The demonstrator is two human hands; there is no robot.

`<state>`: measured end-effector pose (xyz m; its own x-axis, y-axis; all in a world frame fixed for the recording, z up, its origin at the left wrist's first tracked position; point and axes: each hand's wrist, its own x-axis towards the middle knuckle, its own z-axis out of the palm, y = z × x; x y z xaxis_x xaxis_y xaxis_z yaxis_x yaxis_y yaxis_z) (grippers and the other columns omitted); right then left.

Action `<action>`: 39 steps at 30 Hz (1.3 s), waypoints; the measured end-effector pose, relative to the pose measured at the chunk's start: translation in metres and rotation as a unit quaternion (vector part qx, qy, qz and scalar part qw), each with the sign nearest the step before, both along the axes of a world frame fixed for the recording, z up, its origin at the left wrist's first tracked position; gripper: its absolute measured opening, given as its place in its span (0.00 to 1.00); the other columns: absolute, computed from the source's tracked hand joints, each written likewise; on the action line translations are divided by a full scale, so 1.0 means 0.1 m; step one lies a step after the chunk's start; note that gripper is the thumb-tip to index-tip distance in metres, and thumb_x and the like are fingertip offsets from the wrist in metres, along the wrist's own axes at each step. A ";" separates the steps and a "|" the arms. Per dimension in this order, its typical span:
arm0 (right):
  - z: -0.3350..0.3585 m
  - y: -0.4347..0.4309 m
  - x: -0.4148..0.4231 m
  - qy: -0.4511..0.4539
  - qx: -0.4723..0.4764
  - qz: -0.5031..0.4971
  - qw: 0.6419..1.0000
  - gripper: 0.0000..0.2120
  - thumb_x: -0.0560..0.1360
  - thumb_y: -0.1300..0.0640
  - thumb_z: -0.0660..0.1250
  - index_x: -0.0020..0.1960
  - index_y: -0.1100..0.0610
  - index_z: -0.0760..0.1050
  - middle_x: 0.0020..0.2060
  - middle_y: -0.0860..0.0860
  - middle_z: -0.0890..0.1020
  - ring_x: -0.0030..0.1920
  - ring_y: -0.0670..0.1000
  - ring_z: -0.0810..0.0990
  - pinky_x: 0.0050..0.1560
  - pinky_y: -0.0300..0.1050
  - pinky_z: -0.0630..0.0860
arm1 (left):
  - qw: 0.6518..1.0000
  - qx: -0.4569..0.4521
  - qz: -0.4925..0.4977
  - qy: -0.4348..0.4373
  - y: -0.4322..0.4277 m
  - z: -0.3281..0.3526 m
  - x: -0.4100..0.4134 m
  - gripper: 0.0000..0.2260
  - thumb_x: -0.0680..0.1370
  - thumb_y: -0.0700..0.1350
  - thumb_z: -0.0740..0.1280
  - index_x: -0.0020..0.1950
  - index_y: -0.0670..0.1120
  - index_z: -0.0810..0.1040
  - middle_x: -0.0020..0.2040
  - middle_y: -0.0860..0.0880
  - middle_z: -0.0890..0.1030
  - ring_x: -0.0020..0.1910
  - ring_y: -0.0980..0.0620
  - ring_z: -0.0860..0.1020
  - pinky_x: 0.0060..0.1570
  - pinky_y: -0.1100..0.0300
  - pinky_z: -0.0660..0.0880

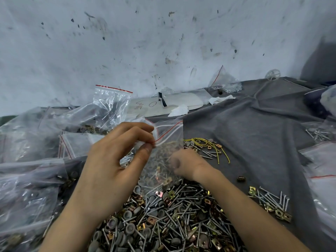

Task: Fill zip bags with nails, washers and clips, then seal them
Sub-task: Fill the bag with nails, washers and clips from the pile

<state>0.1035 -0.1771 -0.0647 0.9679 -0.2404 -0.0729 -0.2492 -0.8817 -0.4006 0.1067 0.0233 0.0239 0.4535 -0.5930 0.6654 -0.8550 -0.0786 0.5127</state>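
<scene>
A small clear zip bag [161,171] with a red zip line hangs upright over a big pile of nails, grey washers and brass clips [172,215]. It holds some of that hardware. My left hand [112,160] pinches the bag's top left edge at the zip line between thumb and fingers. My right hand [192,166] is at the bag's right side, blurred, with curled fingers partly hidden behind the plastic. Whether it grips the bag or any hardware cannot be made out.
Filled and empty zip bags [27,179] crowd the left side. On the grey cloth [254,124] lie a yellow wire [209,144], a smaller pile of nails and clips [271,202], a loose clip [241,178] and more nails [318,133]. A stained wall stands behind.
</scene>
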 end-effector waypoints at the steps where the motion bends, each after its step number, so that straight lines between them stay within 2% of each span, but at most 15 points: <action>1: 0.00 0.00 0.00 -0.006 0.008 -0.001 1.000 0.16 0.71 0.62 0.67 0.30 0.51 0.66 0.36 0.50 0.76 0.46 0.56 0.79 0.52 0.50 0.78 | 1.000 0.001 -0.001 0.001 0.00 0.00 0.00 0.07 0.76 0.51 0.61 0.46 0.53 0.78 0.55 0.59 0.79 0.61 0.54 0.77 0.56 0.45 0.77; 5: 0.04 -0.05 -0.02 -0.078 0.048 -0.042 0.995 0.13 0.73 0.62 0.68 0.34 0.49 0.70 0.42 0.51 0.79 0.50 0.53 0.78 0.52 0.49 0.77 | 1.000 0.001 -0.001 0.002 0.01 0.00 0.01 0.06 0.76 0.51 0.61 0.46 0.53 0.78 0.55 0.59 0.79 0.61 0.54 0.77 0.56 0.47 0.77; 7: 0.07 -0.11 -0.06 -0.097 0.075 -0.050 0.991 0.09 0.72 0.64 0.68 0.38 0.51 0.76 0.44 0.51 0.80 0.50 0.50 0.76 0.49 0.43 0.74 | 1.000 -0.001 0.000 0.003 0.01 0.00 0.01 0.06 0.76 0.51 0.62 0.46 0.54 0.78 0.55 0.59 0.79 0.61 0.55 0.77 0.57 0.48 0.77; 9: 0.09 -0.16 -0.08 -0.086 0.080 -0.035 0.992 0.07 0.72 0.64 0.68 0.43 0.54 0.81 0.45 0.52 0.81 0.49 0.49 0.76 0.47 0.38 0.70 | 1.000 -0.002 -0.001 0.003 0.01 0.00 0.01 0.06 0.76 0.51 0.62 0.46 0.54 0.78 0.55 0.59 0.79 0.60 0.54 0.77 0.57 0.47 0.77; 12: 0.07 -0.15 -0.08 -0.024 0.079 0.006 0.997 0.07 0.72 0.63 0.69 0.48 0.57 0.83 0.49 0.53 0.83 0.53 0.52 0.77 0.55 0.45 0.75 | 1.000 -0.002 -0.002 0.005 0.01 0.00 0.02 0.06 0.76 0.51 0.62 0.46 0.53 0.78 0.55 0.59 0.79 0.60 0.55 0.78 0.57 0.47 0.77; 14: 0.04 -0.11 -0.06 0.000 0.084 0.005 0.996 0.08 0.73 0.64 0.69 0.50 0.57 0.83 0.49 0.54 0.83 0.53 0.53 0.79 0.57 0.47 0.76 | 1.000 -0.001 -0.001 0.005 0.01 0.00 0.03 0.06 0.76 0.51 0.62 0.46 0.53 0.78 0.55 0.58 0.79 0.60 0.54 0.78 0.57 0.47 0.77; 18: 0.01 -0.10 -0.04 0.013 0.079 0.024 0.996 0.08 0.73 0.64 0.68 0.50 0.58 0.83 0.49 0.54 0.84 0.51 0.53 0.80 0.55 0.44 0.76 | 1.000 -0.002 0.001 0.002 0.02 0.00 0.04 0.07 0.76 0.50 0.62 0.45 0.52 0.79 0.54 0.58 0.80 0.59 0.54 0.78 0.56 0.47 0.77; 22: 0.01 -0.17 -0.06 0.015 0.121 0.042 0.992 0.04 0.72 0.64 0.70 0.46 0.57 0.81 0.49 0.54 0.83 0.52 0.54 0.79 0.58 0.49 0.75 | 1.000 0.001 0.002 0.004 0.02 0.00 0.03 0.07 0.76 0.51 0.62 0.45 0.53 0.79 0.54 0.58 0.80 0.60 0.54 0.78 0.56 0.48 0.77; 24: 0.02 -0.18 -0.07 0.010 0.135 0.048 0.990 0.03 0.72 0.64 0.71 0.44 0.57 0.80 0.48 0.53 0.83 0.51 0.54 0.79 0.56 0.48 0.75 | 1.000 0.003 0.002 0.005 0.02 0.00 0.03 0.07 0.75 0.51 0.62 0.45 0.53 0.79 0.54 0.59 0.79 0.59 0.54 0.78 0.56 0.48 0.77; 27: 0.12 -0.22 -0.11 -0.063 0.144 0.021 0.987 0.09 0.73 0.64 0.70 0.41 0.52 0.76 0.47 0.53 0.81 0.50 0.53 0.79 0.53 0.45 0.76 | 1.000 0.004 0.002 0.001 0.02 0.01 0.02 0.06 0.76 0.51 0.61 0.46 0.54 0.78 0.54 0.59 0.79 0.59 0.55 0.78 0.56 0.48 0.77; 29: 0.28 -0.22 -0.17 -0.162 0.253 -0.004 0.954 0.09 0.73 0.65 0.70 0.44 0.52 0.76 0.45 0.54 0.82 0.46 0.52 0.82 0.49 0.44 0.79 | 1.000 0.008 -0.002 -0.004 0.02 0.02 0.01 0.06 0.76 0.51 0.61 0.46 0.54 0.77 0.55 0.59 0.79 0.59 0.55 0.78 0.56 0.49 0.77; 32: 0.61 -0.17 -0.28 -0.310 0.459 0.016 0.833 0.10 0.72 0.71 0.68 0.43 0.57 0.78 0.39 0.52 0.83 0.38 0.45 0.82 0.40 0.35 0.78 | 1.000 0.012 -0.011 -0.003 0.01 0.03 -0.01 0.06 0.76 0.51 0.61 0.46 0.54 0.77 0.55 0.59 0.79 0.59 0.54 0.78 0.56 0.48 0.77; 34: 0.79 -0.11 -0.37 -0.374 0.511 0.066 0.771 0.10 0.71 0.71 0.68 0.41 0.56 0.79 0.37 0.51 0.84 0.39 0.46 0.83 0.42 0.36 0.79 | 1.000 0.014 -0.014 -0.001 0.00 0.03 -0.02 0.06 0.76 0.51 0.61 0.45 0.53 0.77 0.54 0.59 0.79 0.58 0.54 0.78 0.56 0.48 0.77; 36: 0.92 -0.03 -0.46 -0.403 0.492 0.127 0.761 0.09 0.70 0.70 0.69 0.41 0.57 0.79 0.37 0.50 0.85 0.40 0.47 0.84 0.45 0.37 0.78 | 1.000 0.014 -0.015 0.000 -0.01 0.02 -0.02 0.07 0.76 0.51 0.61 0.44 0.52 0.78 0.54 0.58 0.79 0.58 0.54 0.78 0.56 0.48 0.77; 39: 1.00 0.04 -0.54 -0.393 0.433 0.167 0.794 0.08 0.69 0.70 0.70 0.42 0.59 0.78 0.38 0.50 0.85 0.42 0.47 0.83 0.49 0.38 0.78 | 1.000 0.013 -0.015 0.003 -0.01 0.03 -0.03 0.07 0.76 0.51 0.61 0.44 0.51 0.78 0.54 0.58 0.79 0.58 0.54 0.78 0.56 0.49 0.77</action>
<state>0.0496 -0.1730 0.0350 0.7959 -0.1504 0.5864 0.5668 -0.1553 -0.8091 0.1038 0.0227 0.0265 0.4382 -0.6239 0.6471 -0.8546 -0.0658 0.5151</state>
